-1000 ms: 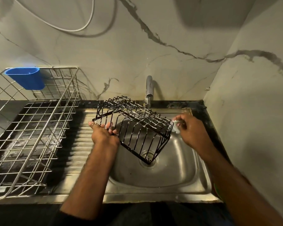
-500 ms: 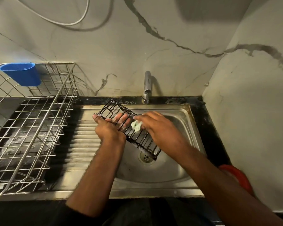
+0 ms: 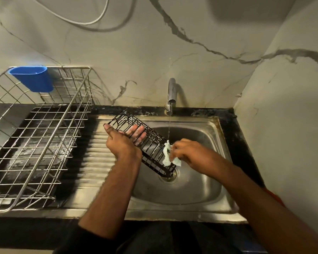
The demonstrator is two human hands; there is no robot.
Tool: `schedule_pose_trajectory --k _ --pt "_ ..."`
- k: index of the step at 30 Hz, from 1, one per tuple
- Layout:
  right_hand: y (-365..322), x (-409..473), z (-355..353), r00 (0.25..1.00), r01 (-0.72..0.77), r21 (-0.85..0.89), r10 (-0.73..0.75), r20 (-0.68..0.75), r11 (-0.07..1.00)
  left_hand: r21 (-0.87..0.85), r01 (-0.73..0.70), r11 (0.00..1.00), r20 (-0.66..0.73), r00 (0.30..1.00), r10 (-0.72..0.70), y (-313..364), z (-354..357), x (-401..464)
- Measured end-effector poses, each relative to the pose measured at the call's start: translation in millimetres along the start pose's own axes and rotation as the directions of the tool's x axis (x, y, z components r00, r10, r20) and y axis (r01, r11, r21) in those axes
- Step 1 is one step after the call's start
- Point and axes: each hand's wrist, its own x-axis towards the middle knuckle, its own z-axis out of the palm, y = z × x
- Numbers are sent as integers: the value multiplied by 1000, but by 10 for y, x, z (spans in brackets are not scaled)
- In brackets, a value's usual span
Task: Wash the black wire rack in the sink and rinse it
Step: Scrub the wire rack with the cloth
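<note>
Rack sits tilted over the sink, low end near the drain. Left hand grips its upper end, right hand pinches a pale cloth against it. Blue cup hangs on the dish basket at the counter's left.

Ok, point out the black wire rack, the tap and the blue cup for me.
black wire rack [image 3: 151, 143]: head view, on its middle wires over the sink.
tap [image 3: 171, 90]: head view, on the upright chrome spout.
blue cup [image 3: 33, 79]: head view, on its front wall.
</note>
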Motion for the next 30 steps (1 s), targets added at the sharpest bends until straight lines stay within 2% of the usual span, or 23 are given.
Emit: schedule_pose_trajectory --k 3,6,8,13,17,19,23,25,28,30 --pt "-134 99 -178 999 -21 7 21 -49 1000 54 8 999 54 998 -11 -109 29 -68" --pt "-309 307 -348 967 -48 1 47 -249 999 132 -10 991 102 995 -3 -236 82 -242" --pt "-356 441 -363 943 -51 41 62 -328 998 186 -32 982 118 993 10 -303 129 -297" --pt "-357 447 -212 961 -47 96 71 -269 994 251 -90 964 108 992 65 -286 157 -287" --pt "-218 229 -93 996 26 180 -9 -91 983 232 -73 970 71 996 58 -165 110 -166" --pt "-54 115 -28 999 16 171 -11 -32 985 202 -59 978 79 996 44 -90 93 -139" --pt "270 -4 -48 997 -69 133 73 -28 989 121 -26 992 61 998 19 55 41 -88" --pt "377 -24 -80 988 -93 123 107 -110 988 84 -25 996 61 998 20 99 26 -50" --pt "405 -55 -100 913 -149 274 239 -330 950 32 10 999 70 997 -12 156 15 1" --pt "361 -64 -29 854 -231 415 388 -347 880 13 57 998 64 996 -58 181 7 27"
